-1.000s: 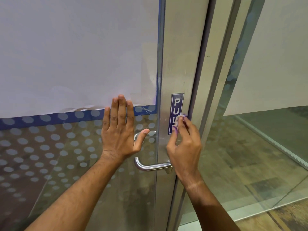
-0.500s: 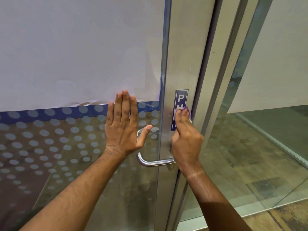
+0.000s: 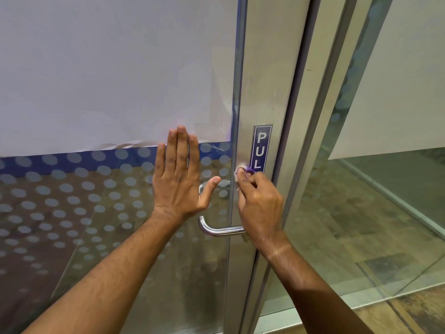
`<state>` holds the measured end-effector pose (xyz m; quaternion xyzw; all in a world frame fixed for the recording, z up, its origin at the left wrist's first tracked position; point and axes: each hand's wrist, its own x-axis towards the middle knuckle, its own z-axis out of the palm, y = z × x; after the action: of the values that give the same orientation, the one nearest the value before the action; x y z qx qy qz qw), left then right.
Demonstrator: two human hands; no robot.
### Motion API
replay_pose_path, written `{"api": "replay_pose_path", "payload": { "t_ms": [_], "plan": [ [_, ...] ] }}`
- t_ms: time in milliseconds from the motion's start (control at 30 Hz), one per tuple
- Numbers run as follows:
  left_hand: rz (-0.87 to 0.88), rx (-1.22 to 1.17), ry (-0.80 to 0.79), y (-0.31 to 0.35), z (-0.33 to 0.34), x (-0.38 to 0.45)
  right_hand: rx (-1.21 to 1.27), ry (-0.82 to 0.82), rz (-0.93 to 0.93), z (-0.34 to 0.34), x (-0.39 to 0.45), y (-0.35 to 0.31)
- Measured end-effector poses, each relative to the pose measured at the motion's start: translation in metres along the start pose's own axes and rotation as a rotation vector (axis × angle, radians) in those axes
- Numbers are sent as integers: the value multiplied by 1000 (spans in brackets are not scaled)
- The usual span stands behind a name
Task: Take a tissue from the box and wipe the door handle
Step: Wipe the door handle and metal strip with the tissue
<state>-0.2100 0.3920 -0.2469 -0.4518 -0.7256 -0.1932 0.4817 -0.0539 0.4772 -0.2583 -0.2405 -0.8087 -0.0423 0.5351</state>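
Note:
My right hand (image 3: 258,204) pinches a small crumpled white tissue (image 3: 239,170) and presses it on the metal door stile, just left of the blue PULL sign (image 3: 261,147) and above the handle. The curved steel door handle (image 3: 218,229) sticks out below, partly hidden behind my right wrist. My left hand (image 3: 179,179) lies flat on the glass door (image 3: 96,213), fingers straight and together, thumb spread, holding nothing. No tissue box is in view.
The glass door carries a white frosted sheet (image 3: 108,68) on top and a dotted film with a blue band below. The metal door frame (image 3: 313,116) stands to the right, then a glass side panel (image 3: 385,189) with wood-look floor beyond.
My right hand has slid the tissue left and a little down, off the PULL sign onto the bare metal stile. My left hand stays flat on the glass.

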Motion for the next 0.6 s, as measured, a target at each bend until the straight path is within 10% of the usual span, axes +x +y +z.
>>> {"api": "replay_pose_path", "payload": {
  "t_ms": [600],
  "plan": [
    [-3, -4, 8, -1, 2, 0, 73, -324, 163, -3, -22, 13]
  ]
}}
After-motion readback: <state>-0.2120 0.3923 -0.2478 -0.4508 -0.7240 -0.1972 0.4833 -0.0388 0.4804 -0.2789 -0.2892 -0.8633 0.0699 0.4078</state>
